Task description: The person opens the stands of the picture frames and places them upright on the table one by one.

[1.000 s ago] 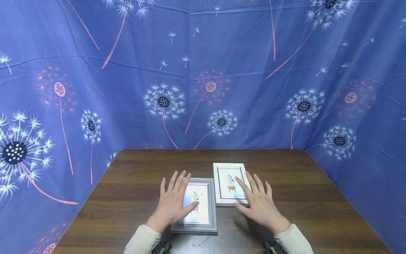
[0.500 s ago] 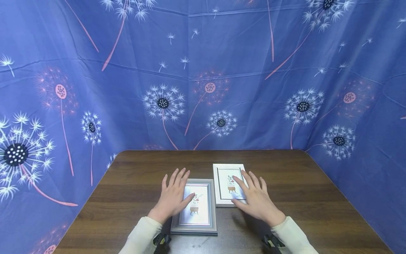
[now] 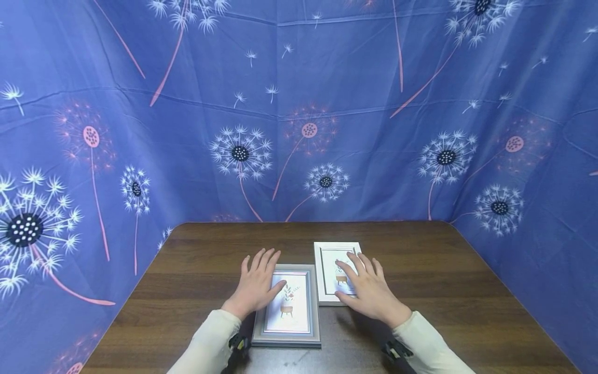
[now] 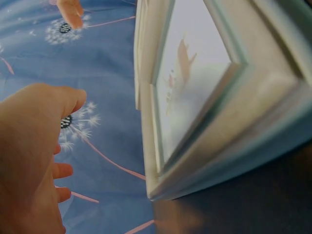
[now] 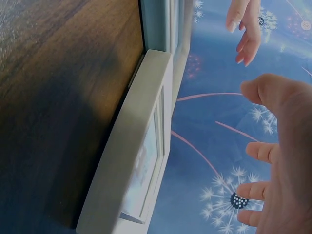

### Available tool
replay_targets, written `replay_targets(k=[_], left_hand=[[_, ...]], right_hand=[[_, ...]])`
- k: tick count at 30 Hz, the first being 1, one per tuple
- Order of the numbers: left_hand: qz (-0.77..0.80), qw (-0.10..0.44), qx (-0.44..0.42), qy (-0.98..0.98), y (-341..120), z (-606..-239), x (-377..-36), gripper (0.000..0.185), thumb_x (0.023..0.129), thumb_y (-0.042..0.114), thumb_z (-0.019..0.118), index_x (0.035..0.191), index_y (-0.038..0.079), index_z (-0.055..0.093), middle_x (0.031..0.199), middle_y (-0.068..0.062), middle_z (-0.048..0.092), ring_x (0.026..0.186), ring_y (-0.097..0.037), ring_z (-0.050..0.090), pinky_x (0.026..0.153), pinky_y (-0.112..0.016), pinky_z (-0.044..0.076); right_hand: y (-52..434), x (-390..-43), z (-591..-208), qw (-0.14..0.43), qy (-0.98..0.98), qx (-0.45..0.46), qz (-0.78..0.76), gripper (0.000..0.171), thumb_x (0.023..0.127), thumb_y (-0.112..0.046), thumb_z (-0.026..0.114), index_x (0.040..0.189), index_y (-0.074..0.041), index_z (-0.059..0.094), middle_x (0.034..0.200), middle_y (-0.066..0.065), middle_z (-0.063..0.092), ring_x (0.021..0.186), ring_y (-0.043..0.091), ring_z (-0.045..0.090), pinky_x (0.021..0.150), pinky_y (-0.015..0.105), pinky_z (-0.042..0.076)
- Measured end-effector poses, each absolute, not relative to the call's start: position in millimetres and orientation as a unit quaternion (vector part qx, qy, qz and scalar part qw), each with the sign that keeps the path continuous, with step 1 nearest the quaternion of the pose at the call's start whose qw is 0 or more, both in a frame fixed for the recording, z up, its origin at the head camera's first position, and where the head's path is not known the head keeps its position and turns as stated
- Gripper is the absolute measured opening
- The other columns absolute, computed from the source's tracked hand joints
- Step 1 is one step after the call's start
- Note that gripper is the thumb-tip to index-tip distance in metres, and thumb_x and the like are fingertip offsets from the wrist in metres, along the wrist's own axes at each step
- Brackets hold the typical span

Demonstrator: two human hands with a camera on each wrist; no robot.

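Observation:
Two picture frames lie face up side by side, each with a print of a potted plant. My left hand (image 3: 254,288) hovers over the left edge of the grey frame (image 3: 314,311), fingers spread. In the left wrist view a gap shows between that hand (image 4: 34,146) and the grey frame (image 4: 263,97). Above the white frame (image 3: 322,291), set farther back and to the right, is my right hand (image 3: 374,296) with its fingers apart. The right wrist view shows this hand (image 5: 287,161) clear of the white frame (image 5: 126,126). Neither hand holds anything.
The frames lie on a brown wooden table (image 3: 196,259). Blue cloth (image 3: 280,62) with a dandelion print hangs behind the table and along both sides. A dark strap with a small device (image 3: 397,350) sits at the right wrist, another (image 3: 238,343) at the left.
My right hand has drifted left over the white frame, its fingers slightly more bent. The left hand has shifted only slightly. Both picture frames stay in place on the table.

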State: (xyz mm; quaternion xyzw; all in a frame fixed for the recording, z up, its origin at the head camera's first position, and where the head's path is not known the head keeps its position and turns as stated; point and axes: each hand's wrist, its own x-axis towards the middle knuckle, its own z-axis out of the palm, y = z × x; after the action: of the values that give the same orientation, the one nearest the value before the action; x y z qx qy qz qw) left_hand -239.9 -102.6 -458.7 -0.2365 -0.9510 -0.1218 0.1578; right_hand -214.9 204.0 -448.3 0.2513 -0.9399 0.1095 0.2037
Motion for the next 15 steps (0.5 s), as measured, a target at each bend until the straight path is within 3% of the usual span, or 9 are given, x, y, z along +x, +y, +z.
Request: replay_targets(k=[15], left_hand=[[-0.112, 0.109, -0.234, -0.960, -103, -469, -258, 0.070, 0.096, 0.042, 0.061, 0.149, 0.003, 0.037, 0.147, -0.019, 0.041, 0.138, -0.039, 0.032, 0.107, -0.064, 0.019]], right_hand=[[200, -221, -455, 0.188, -0.940, 0.265, 0.099, 0.062, 0.083, -0.045, 0.071, 0.135, -0.014, 0.056, 0.139, 0.020, 0.049, 0.129, 0.044, 0.041, 0.101, 0.069, 0.027]])
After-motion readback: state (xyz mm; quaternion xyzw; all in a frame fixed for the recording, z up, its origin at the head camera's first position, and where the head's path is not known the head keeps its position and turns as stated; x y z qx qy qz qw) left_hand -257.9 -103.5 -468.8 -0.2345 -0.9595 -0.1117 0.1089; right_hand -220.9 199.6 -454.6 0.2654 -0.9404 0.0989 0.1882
